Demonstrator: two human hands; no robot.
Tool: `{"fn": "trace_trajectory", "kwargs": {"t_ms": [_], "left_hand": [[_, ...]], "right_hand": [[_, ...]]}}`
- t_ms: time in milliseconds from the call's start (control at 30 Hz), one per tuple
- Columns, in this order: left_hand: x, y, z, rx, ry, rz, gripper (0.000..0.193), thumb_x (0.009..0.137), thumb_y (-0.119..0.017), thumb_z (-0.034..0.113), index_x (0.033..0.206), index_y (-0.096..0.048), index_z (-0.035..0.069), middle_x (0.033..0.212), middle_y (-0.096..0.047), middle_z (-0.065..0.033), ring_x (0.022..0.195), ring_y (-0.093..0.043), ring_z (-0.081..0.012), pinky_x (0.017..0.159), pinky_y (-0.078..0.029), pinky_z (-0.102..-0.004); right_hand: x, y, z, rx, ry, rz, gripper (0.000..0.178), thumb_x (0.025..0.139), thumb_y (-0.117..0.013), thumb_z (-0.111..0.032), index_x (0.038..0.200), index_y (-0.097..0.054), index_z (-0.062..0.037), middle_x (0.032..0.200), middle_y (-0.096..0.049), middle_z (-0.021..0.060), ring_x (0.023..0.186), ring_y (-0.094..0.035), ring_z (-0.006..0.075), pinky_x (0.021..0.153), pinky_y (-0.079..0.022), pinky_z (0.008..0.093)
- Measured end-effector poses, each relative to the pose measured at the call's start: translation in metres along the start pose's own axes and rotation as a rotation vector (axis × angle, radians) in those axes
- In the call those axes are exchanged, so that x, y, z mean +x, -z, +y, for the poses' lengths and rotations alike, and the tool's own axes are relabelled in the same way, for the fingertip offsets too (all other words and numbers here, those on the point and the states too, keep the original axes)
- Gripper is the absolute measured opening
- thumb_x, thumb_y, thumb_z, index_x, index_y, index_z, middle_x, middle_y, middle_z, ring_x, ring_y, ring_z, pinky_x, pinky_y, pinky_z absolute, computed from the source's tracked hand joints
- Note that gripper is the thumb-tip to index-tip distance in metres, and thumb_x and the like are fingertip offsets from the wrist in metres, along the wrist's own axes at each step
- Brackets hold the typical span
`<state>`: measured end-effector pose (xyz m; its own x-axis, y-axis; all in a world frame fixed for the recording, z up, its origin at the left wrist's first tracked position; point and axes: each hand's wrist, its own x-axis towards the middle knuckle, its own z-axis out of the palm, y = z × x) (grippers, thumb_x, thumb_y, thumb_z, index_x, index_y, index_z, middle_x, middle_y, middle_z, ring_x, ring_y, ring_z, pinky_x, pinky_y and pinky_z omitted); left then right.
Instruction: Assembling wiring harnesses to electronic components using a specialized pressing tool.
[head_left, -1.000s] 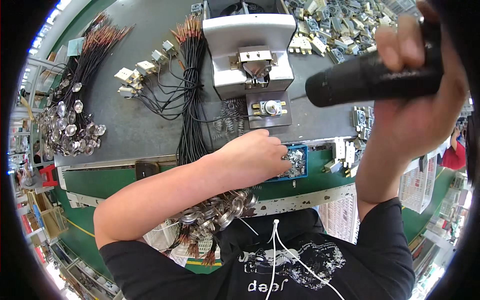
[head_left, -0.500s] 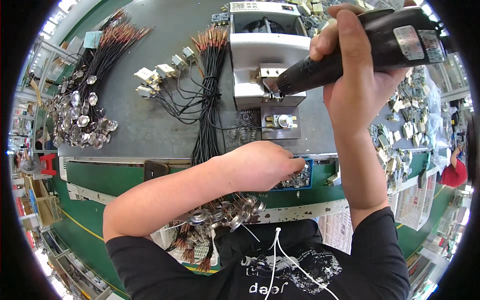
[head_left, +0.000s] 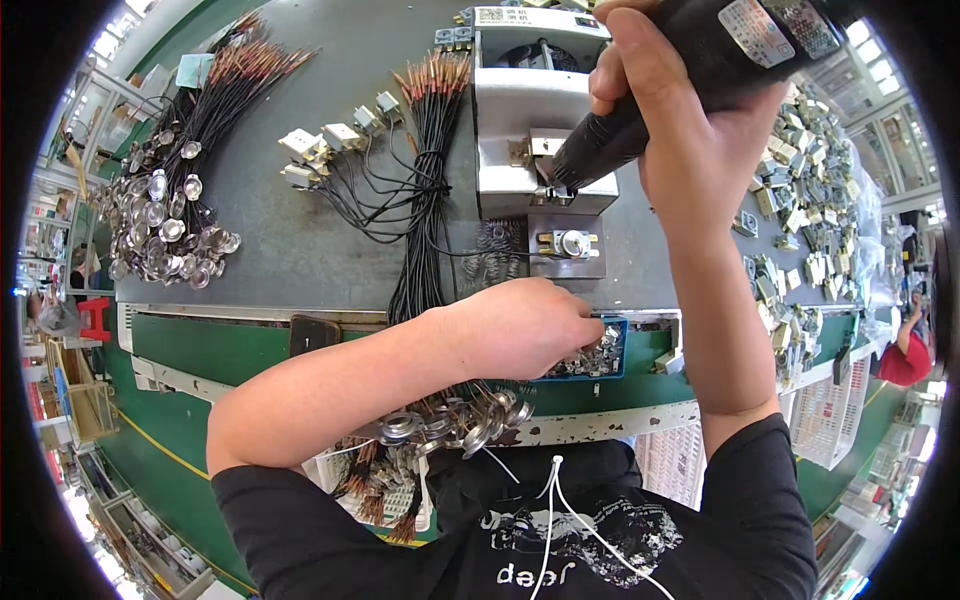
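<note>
here, left hand (head_left: 528,327), fingers unclear, overlaps a blue tray (head_left: 624,350) of metal bits (head_left: 602,356); right hand (head_left: 698,150) clasps a driver (head_left: 718,75).

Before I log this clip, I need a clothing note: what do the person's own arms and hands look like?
The left hand and right hand are bare: no gloves or wristbands show. The left forearm and right forearm are uncovered. Black sleeves end near the elbows.
</note>
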<state>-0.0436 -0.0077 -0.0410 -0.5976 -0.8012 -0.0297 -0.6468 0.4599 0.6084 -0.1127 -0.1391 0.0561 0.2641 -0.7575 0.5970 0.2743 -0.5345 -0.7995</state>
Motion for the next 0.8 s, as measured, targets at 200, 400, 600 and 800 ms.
{"fn": "trace_trajectory", "kwargs": {"t_ms": [200,400,600,800], "left_hand": [[0.005,0.014,0.001,0.009,0.013,-0.123,0.015,0.089,-0.07,0.02,0.097,-0.068,0.007,0.091,-0.068,-0.0111,0.091,-0.068,-0.0335,0.082,-0.054,-0.0464],[-0.002,0.014,-0.001,0.047,0.016,0.038,0.017,0.088,-0.071,0.022,0.094,-0.067,0.007,0.087,-0.067,-0.0093,0.087,-0.069,-0.0324,0.079,-0.055,-0.0451],[-0.009,0.026,0.001,0.075,0.024,0.095,0.016,0.088,-0.071,0.022,0.094,-0.066,0.008,0.088,-0.068,-0.0076,0.087,-0.068,-0.0304,0.08,-0.054,-0.0438],[-0.009,0.023,-0.001,0.113,0.024,0.079,0.015,0.088,-0.071,0.021,0.094,-0.066,0.009,0.088,-0.067,-0.0064,0.086,-0.068,-0.0291,0.079,-0.054,-0.043]], "right_hand": [[0.049,0.012,0.056,0.869,0.275,-0.636,0.024,0.09,-0.073,-0.005,0.11,-0.062,0.0015,0.084,-0.068,0.0062,0.063,-0.063,0.0126,0.058,-0.052,0.0257],[0.001,-0.018,-0.008,0.069,0.021,0.081,0.046,0.093,-0.07,0.001,0.131,-0.045,-0.0017,0.101,-0.068,0.01,0.075,-0.067,0.0123,0.062,-0.055,0.023],[0.008,0.006,-0.02,0.216,-0.234,-0.222,0.044,0.085,-0.076,0.001,0.122,-0.054,-0.0004,0.096,-0.072,0.0093,0.074,-0.069,0.0134,0.063,-0.057,0.0282],[0.01,0.001,-0.015,0.112,-0.144,-0.15,0.046,0.088,-0.074,0.004,0.126,-0.049,-0.0012,0.096,-0.07,0.0081,0.072,-0.067,0.0121,0.063,-0.056,0.0272]]}}
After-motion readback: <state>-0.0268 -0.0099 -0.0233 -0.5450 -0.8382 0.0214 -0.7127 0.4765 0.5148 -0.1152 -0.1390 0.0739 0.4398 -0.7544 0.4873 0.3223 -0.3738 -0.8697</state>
